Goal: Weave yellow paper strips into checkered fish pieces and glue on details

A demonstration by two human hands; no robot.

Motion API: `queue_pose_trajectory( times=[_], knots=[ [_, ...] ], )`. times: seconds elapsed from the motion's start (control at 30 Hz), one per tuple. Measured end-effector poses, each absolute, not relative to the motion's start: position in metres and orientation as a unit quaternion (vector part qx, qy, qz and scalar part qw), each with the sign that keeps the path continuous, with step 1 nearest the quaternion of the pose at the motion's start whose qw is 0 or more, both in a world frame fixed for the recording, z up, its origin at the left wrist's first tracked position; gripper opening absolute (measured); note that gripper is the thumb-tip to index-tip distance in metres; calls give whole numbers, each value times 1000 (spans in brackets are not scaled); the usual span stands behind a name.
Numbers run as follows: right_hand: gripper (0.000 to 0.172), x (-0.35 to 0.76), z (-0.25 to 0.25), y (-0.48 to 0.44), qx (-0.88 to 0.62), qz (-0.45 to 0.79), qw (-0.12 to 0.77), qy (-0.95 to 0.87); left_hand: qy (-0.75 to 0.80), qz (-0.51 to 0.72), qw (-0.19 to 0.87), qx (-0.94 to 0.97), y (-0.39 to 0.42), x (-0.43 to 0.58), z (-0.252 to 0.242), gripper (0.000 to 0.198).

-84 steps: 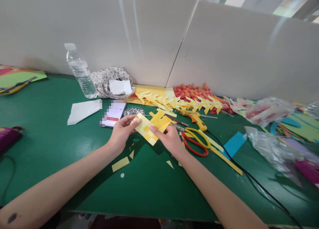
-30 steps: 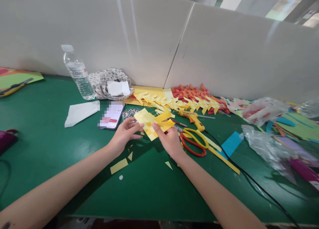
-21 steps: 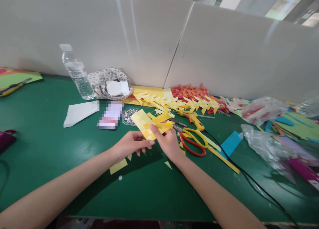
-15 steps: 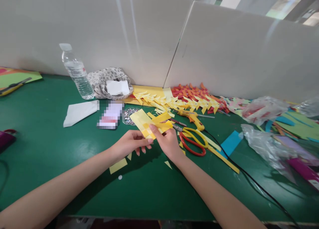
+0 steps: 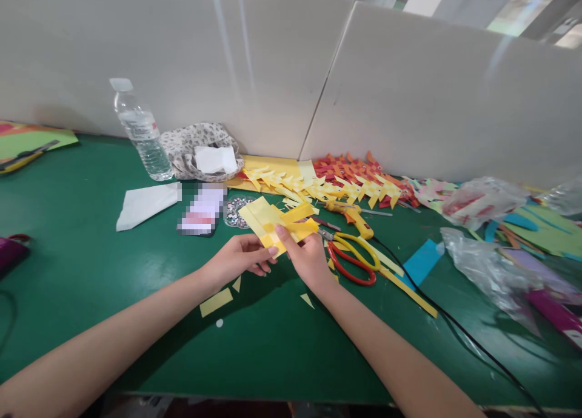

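Observation:
A piece of woven yellow paper strips point(image 5: 260, 219), pale and deeper yellow, is held up over the green table. My left hand point(image 5: 240, 259) pinches its lower edge with the thumb on top. On the right side my right hand point(image 5: 305, 255) grips it, thumb pressed on the woven part and fingers hidden beneath. Red-and-yellow-handled scissors point(image 5: 352, 259) lie just right of my right hand. Behind them is a yellow glue gun point(image 5: 352, 215). Yellow woven paper shapes point(image 5: 336, 188) and red-orange ones point(image 5: 350, 164) lie in a row further back.
Behind stand a water bottle point(image 5: 143, 136) and a patterned cloth bag point(image 5: 200, 148). A phone point(image 5: 202, 210), white paper point(image 5: 148, 205) and a bag of small round pieces point(image 5: 236, 212) lie left of centre. Plastic bags point(image 5: 484, 272), blue paper point(image 5: 421, 263) and a black cable point(image 5: 459, 330) are right.
My left thumb has moved up onto the paper's lower edge, and its fingers have curled in. The yellow piece has shifted very slightly to the right.

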State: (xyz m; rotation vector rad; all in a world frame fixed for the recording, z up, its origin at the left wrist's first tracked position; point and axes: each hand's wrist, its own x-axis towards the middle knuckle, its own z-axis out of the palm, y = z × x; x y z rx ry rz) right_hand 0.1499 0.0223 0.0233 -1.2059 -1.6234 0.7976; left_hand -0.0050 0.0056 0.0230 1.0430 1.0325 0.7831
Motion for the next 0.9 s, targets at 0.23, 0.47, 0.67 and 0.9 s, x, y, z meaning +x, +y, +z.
queue_pose_trajectory(
  times=[0.23,0.47,0.67,0.9],
  knots=[
    [34,149,25,22,-505,337,454,-652,447,380,657,473,7,-7,23,33],
    [37,150,24,23,-515,343,430,-658,471,506,582,428,16,-14,19,26],
    [35,150,26,23,-516,339,415,-668,492,521,554,424,21,-17,16,30],
    [37,151,25,24,-515,339,419,-667,469,533,570,415,22,-20,16,26]
  ],
)
